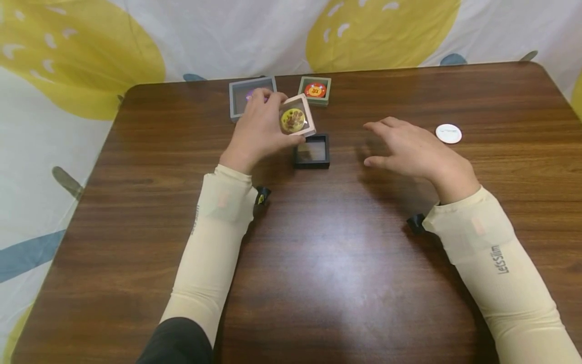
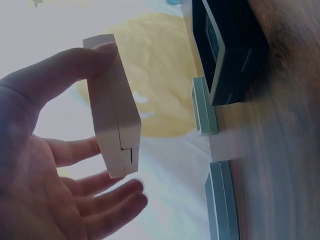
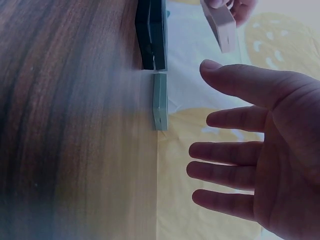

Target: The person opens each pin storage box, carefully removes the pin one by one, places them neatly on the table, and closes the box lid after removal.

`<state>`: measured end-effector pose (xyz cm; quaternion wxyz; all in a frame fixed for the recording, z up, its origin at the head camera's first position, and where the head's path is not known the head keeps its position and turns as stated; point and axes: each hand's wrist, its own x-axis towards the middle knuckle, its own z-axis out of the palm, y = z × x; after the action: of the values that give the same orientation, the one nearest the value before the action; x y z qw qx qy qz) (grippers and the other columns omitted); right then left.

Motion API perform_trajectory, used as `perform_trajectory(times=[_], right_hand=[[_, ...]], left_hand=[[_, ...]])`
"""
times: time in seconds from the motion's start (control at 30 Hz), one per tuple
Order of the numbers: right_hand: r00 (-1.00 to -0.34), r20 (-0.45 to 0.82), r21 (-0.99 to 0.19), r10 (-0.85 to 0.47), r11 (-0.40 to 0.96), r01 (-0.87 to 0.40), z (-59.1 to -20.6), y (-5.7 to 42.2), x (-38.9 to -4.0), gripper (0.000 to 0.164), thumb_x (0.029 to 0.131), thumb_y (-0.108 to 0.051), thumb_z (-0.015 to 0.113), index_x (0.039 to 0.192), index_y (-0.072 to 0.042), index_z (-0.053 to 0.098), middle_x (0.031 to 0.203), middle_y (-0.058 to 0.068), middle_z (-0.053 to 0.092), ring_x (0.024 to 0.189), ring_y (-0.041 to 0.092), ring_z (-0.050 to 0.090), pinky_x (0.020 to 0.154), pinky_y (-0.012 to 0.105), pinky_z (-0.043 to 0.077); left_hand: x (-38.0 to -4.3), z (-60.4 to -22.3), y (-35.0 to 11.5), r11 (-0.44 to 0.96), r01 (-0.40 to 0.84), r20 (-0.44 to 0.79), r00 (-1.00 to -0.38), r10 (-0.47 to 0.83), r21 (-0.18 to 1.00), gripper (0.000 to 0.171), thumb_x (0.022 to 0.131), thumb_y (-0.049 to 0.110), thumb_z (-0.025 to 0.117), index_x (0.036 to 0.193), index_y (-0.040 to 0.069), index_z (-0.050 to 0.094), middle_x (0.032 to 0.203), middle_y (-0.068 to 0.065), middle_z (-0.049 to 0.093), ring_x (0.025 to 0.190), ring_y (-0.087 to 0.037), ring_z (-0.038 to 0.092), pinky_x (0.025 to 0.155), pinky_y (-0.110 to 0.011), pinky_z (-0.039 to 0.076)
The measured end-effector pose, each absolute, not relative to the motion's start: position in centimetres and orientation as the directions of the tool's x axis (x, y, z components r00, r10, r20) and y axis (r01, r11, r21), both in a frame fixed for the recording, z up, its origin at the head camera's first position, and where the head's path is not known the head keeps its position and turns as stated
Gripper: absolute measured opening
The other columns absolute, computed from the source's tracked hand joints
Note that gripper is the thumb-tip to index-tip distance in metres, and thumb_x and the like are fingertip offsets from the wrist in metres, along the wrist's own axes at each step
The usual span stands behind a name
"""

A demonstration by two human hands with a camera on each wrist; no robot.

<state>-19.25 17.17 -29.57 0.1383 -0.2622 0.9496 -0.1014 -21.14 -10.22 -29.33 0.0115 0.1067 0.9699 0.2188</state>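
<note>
My left hand [image 1: 259, 124] pinches a small pink display case [image 1: 309, 114] between thumb and fingers, raised above the table. Through its clear window shows a round yellow badge [image 1: 292, 120] with a brown pattern. In the left wrist view the pink case [image 2: 112, 110] is seen edge-on, with a seam and small notch on its side. Just below the held case a black display case [image 1: 312, 165] lies on the table. My right hand [image 1: 409, 146] hovers to the right with fingers extended and apart, holding nothing. Beyond it lies a white round badge [image 1: 448, 133], pin side up.
A grey-blue case [image 1: 234, 101] with a purple badge, partly hidden by my left hand, lies at the table's back. Beside it is a green case [image 1: 328, 91] holding a red badge [image 1: 315, 90]. A patterned cloth [image 1: 254, 35] hangs behind the brown wooden table [image 1: 309, 283].
</note>
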Motion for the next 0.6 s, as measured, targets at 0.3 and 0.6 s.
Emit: perform_trajectory(times=[0.3,0.6], right_hand=[[-0.831,-0.182,-0.282,-0.526,0.837,-0.469,-29.5,17.2,-19.1,0.069,0.095,-0.041,0.053,0.147,-0.004,0.027,0.145,0.027,0.037,0.131,0.045,0.038,0.102,0.064,0.034],[-0.847,-0.163,-0.293,-0.507,0.844,-0.449,-29.4,17.2,-19.2,0.074,0.095,-0.048,0.049,0.149,-0.006,0.022,0.144,0.026,0.038,0.129,0.044,0.041,0.102,0.063,0.035]], left_hand=[[-21.1,-29.0,-9.3,0.883,0.257,-0.009,-0.959,0.283,0.392,0.087,0.072,0.045,0.078,0.143,0.015,0.037,0.135,-0.011,0.048,0.115,-0.026,0.053,0.091,-0.05,0.049],[-20.8,-29.4,-8.1,0.848,0.323,0.056,-0.942,0.331,0.419,0.099,0.072,0.047,0.077,0.149,0.017,0.023,0.134,-0.011,0.048,0.107,-0.025,0.055,0.086,-0.047,0.051]])
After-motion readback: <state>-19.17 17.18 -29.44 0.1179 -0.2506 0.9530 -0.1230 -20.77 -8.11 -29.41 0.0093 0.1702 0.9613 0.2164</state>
